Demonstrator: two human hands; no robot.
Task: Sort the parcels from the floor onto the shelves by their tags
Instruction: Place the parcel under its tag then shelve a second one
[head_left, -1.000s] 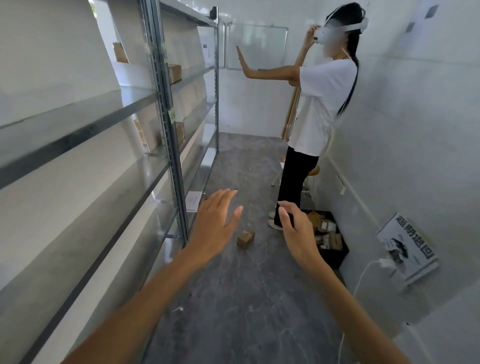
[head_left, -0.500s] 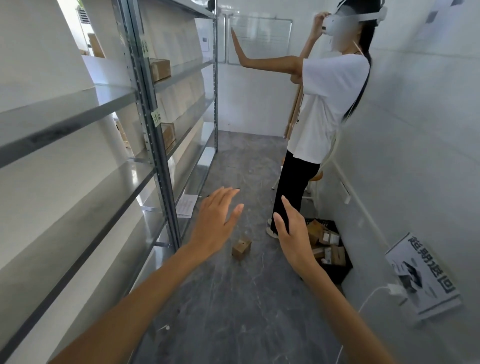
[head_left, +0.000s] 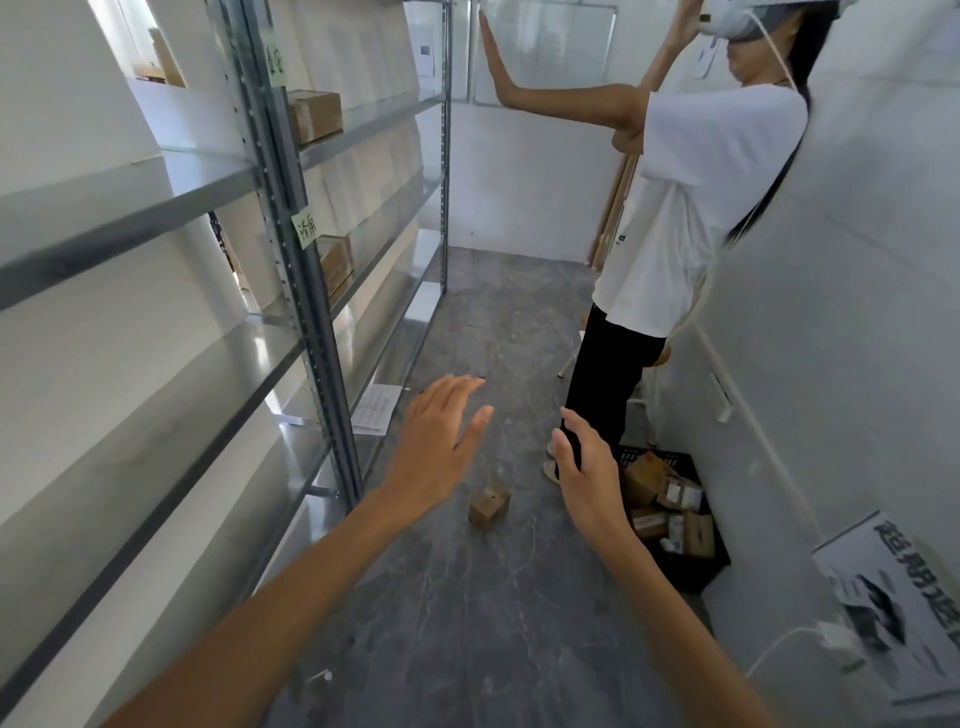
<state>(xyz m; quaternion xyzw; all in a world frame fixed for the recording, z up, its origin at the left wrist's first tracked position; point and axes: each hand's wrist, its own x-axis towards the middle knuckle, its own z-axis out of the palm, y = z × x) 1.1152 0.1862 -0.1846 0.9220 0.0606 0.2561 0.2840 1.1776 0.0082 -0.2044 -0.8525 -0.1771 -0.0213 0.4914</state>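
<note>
Small cardboard parcel (head_left: 489, 503): lain tilted on the floor (head_left: 467, 613), between both outstretched hands, at 12 o'clock. Left hand (head_left: 441, 447) was held spread, empty; right hand (head_left: 587, 475) likewise; neither clearly nearer.

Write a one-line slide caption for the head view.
Both empty hands, left and right, reach toward a small box on the floor beside metal shelves.
</note>
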